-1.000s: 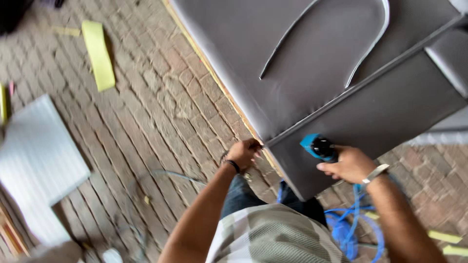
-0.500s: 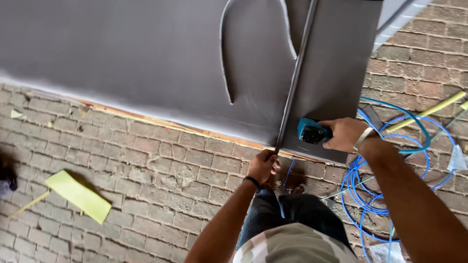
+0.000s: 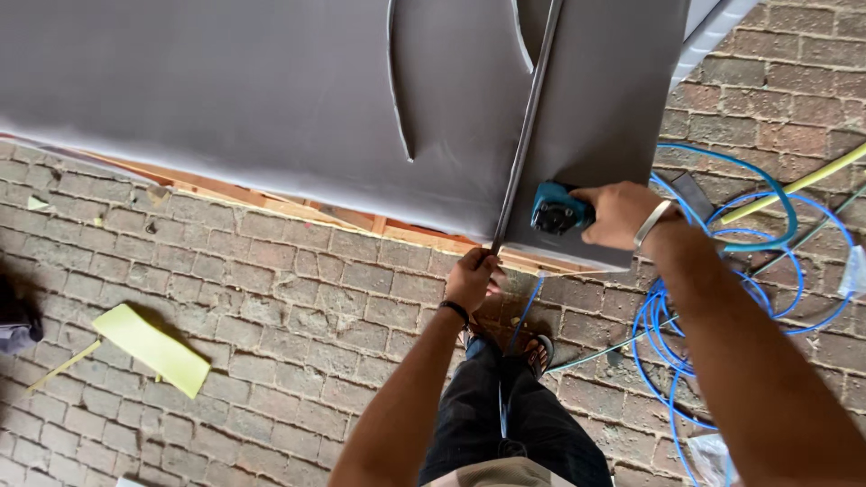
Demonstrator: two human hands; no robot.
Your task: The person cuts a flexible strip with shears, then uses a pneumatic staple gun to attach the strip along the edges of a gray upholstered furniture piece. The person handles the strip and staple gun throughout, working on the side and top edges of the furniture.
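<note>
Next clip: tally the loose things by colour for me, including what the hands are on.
Grey: 1, the large grey upholstered panel, its edge gripped by the left hand.
Teal: 1, the teal handheld power tool held by the right hand.
Blue: 1, the coiled blue hose.
Yellow-green: 1, the flat yellow-green foam piece.
Total: 4

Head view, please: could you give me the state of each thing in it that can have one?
Left hand: pinching the grey fabric's lower edge.
Right hand: gripping the blue tool.
Blue tool: pressed against the grey upholstered panel.
Blue hose: coiled loosely on the brick floor.
Yellow foam piece: lying flat.
</note>
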